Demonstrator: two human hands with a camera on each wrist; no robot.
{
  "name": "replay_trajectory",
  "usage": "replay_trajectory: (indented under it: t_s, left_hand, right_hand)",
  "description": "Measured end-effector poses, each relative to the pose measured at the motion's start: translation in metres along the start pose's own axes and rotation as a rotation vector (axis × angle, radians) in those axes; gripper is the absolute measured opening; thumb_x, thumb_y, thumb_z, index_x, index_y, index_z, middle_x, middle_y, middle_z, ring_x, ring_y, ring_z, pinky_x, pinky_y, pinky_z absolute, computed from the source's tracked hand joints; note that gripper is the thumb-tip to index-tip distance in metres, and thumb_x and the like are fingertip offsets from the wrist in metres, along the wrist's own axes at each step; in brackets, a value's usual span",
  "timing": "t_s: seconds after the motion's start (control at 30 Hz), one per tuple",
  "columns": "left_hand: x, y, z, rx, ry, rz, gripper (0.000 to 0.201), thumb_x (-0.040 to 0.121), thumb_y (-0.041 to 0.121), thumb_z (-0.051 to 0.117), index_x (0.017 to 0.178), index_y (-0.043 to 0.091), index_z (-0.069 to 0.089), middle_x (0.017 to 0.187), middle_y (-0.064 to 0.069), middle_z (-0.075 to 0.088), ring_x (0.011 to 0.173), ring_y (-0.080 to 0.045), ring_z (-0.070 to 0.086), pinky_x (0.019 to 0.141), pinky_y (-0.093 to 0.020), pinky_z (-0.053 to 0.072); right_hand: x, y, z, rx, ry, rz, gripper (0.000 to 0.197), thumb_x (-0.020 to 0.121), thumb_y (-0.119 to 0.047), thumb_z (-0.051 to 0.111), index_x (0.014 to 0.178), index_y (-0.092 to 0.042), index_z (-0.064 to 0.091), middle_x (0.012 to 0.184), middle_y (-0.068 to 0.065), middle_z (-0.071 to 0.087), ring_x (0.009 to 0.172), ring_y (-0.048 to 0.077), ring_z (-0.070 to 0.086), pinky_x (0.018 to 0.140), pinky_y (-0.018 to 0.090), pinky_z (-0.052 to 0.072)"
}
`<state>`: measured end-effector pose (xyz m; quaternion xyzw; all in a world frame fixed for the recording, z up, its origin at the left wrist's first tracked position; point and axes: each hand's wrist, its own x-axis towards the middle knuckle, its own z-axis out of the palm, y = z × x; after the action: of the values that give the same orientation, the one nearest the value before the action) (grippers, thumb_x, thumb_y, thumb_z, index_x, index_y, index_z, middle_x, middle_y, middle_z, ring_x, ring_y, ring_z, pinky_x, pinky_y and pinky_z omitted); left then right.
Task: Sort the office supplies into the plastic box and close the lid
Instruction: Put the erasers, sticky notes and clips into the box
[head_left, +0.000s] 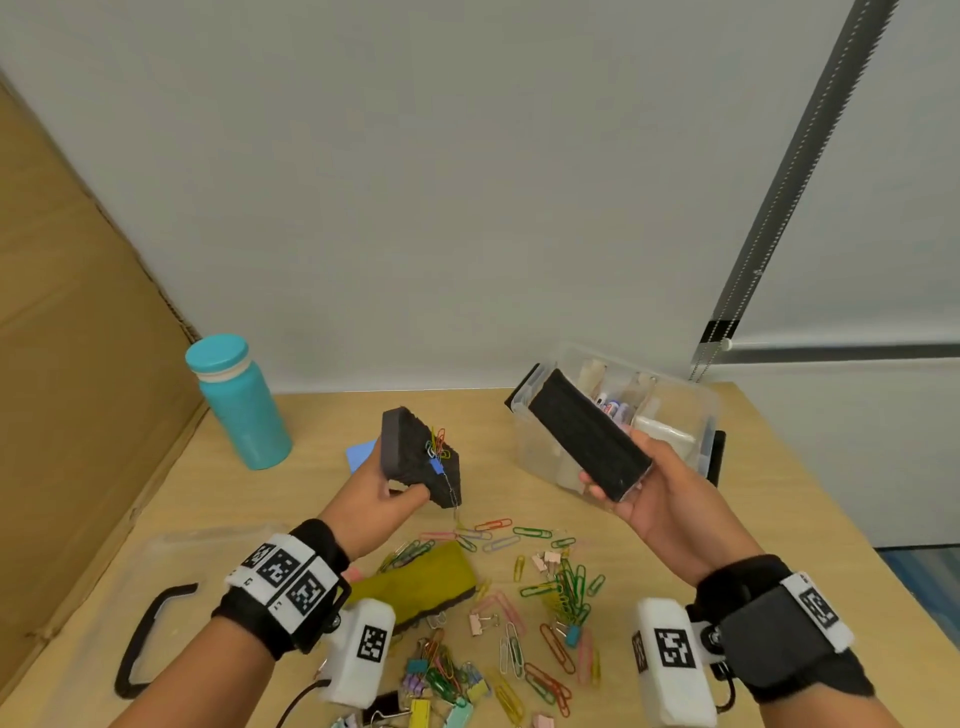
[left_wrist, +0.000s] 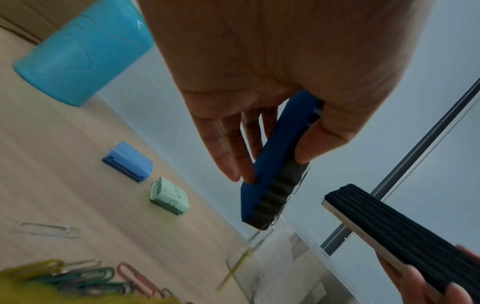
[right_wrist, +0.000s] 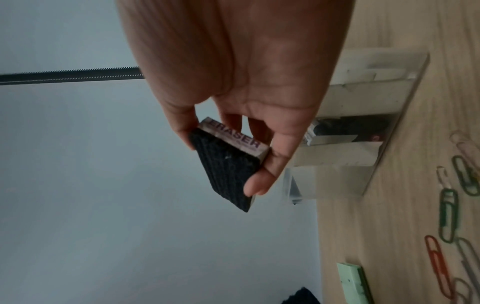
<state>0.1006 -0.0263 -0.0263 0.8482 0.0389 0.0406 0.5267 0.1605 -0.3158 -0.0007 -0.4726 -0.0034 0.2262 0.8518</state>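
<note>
My left hand (head_left: 387, 480) holds a blue-backed board eraser (head_left: 415, 457) above the table, black felt facing right, with several paper clips (head_left: 438, 447) stuck to the felt. In the left wrist view my fingers and thumb clamp this blue eraser (left_wrist: 272, 164). My right hand (head_left: 644, 493) grips a second eraser (head_left: 589, 441) with black felt up, in front of the clear plastic box (head_left: 685, 410). The right wrist view shows that eraser (right_wrist: 228, 164) with "ERASER" printed on its side. The box stands open at the table's far right and holds markers and white items.
A teal bottle (head_left: 239, 400) stands at the far left by a cardboard sheet (head_left: 62, 364). A yellow sponge eraser (head_left: 421, 577), loose paper clips (head_left: 566, 587) and binder clips (head_left: 441, 680) litter the near table. The clear lid (head_left: 208, 540) and a black strap (head_left: 145, 639) lie at left.
</note>
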Motion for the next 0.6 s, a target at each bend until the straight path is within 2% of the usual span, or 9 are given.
replay_trajectory:
  t_s: [0.07, 0.2, 0.23, 0.3, 0.33, 0.37, 0.43, 0.53, 0.6]
  left_hand:
    - [0.0, 0.001, -0.001, -0.003, 0.012, 0.004, 0.032, 0.087, 0.005, 0.061, 0.114, 0.02, 0.053, 0.109, 0.015, 0.056, 0.092, 0.026, 0.05, 0.07, 0.006, 0.037]
    - [-0.001, -0.002, -0.002, 0.017, 0.019, 0.005, 0.032, 0.088, -0.001, 0.057, 0.112, 0.02, 0.052, 0.108, 0.015, 0.055, 0.09, 0.028, 0.048, 0.069, 0.008, 0.036]
    - [-0.001, -0.002, -0.003, 0.02, 0.021, 0.007, 0.032, 0.088, -0.001, 0.057, 0.113, 0.019, 0.052, 0.108, 0.015, 0.055, 0.089, 0.028, 0.048, 0.069, 0.008, 0.036]
    - [-0.001, -0.003, -0.002, 0.017, 0.03, 0.014, 0.033, 0.087, -0.002, 0.057, 0.112, 0.019, 0.052, 0.107, 0.014, 0.055, 0.088, 0.028, 0.049, 0.069, 0.007, 0.037]
    - [-0.001, -0.003, -0.002, 0.012, 0.031, 0.013, 0.033, 0.087, -0.002, 0.057, 0.111, 0.02, 0.051, 0.106, 0.014, 0.055, 0.088, 0.028, 0.049, 0.068, 0.007, 0.037]
    - [-0.001, -0.003, -0.002, 0.007, 0.033, 0.014, 0.033, 0.087, -0.003, 0.057, 0.111, 0.019, 0.051, 0.105, 0.015, 0.054, 0.087, 0.028, 0.049, 0.067, 0.007, 0.037]
    - [-0.002, -0.002, -0.002, 0.004, 0.037, 0.012, 0.034, 0.087, -0.004, 0.057, 0.113, 0.018, 0.05, 0.104, 0.015, 0.054, 0.087, 0.029, 0.049, 0.067, 0.008, 0.037]
    - [-0.003, -0.002, -0.003, -0.007, 0.049, 0.013, 0.037, 0.087, -0.004, 0.057, 0.112, 0.022, 0.048, 0.105, 0.013, 0.055, 0.088, 0.029, 0.049, 0.068, 0.008, 0.037]
    - [-0.005, -0.002, -0.006, -0.019, 0.056, 0.011, 0.039, 0.087, -0.004, 0.057, 0.107, 0.028, 0.048, 0.104, 0.015, 0.055, 0.087, 0.029, 0.049, 0.069, 0.008, 0.037]
  right_hand:
    - [0.003, -0.005, 0.0, 0.058, 0.026, -0.011, 0.044, 0.093, -0.035, 0.049, 0.131, -0.014, 0.052, 0.125, 0.02, 0.06, 0.104, 0.032, 0.063, 0.073, 0.031, 0.059]
    - [0.013, -0.015, 0.002, 0.088, 0.111, -0.033, 0.037, 0.097, -0.033, 0.047, 0.127, -0.012, 0.053, 0.124, 0.019, 0.06, 0.105, 0.031, 0.062, 0.075, 0.031, 0.058]
    - [0.017, -0.018, 0.004, -0.019, 0.15, -0.063, 0.032, 0.097, -0.032, 0.047, 0.121, -0.013, 0.056, 0.122, 0.019, 0.06, 0.106, 0.03, 0.062, 0.079, 0.033, 0.058]
    - [0.028, -0.027, 0.012, -0.458, 0.254, -0.161, 0.023, 0.097, -0.032, 0.048, 0.109, -0.018, 0.062, 0.116, 0.017, 0.059, 0.102, 0.026, 0.062, 0.085, 0.038, 0.056]
    - [0.035, -0.03, 0.017, -0.682, 0.313, -0.223, 0.024, 0.096, -0.033, 0.048, 0.107, -0.019, 0.064, 0.112, 0.015, 0.061, 0.094, 0.022, 0.062, 0.08, 0.036, 0.056]
    - [0.043, -0.033, 0.021, -0.879, 0.36, -0.293, 0.026, 0.096, -0.034, 0.048, 0.108, -0.019, 0.065, 0.107, 0.01, 0.063, 0.085, 0.017, 0.062, 0.07, 0.03, 0.055]
    - [0.063, -0.037, 0.03, -1.227, 0.422, -0.414, 0.029, 0.095, -0.034, 0.048, 0.109, -0.017, 0.067, 0.093, 0.002, 0.066, 0.072, 0.01, 0.059, 0.057, 0.021, 0.045]
    - [0.093, -0.035, 0.039, -1.592, 0.468, -0.437, 0.032, 0.092, -0.037, 0.049, 0.087, -0.013, 0.07, 0.072, 0.004, 0.065, 0.066, 0.019, 0.061, 0.06, 0.029, 0.052]
    - [0.113, -0.03, 0.044, -1.74, 0.459, -0.381, 0.035, 0.089, -0.039, 0.051, 0.076, -0.011, 0.066, 0.068, 0.007, 0.062, 0.072, 0.026, 0.06, 0.062, 0.032, 0.051]
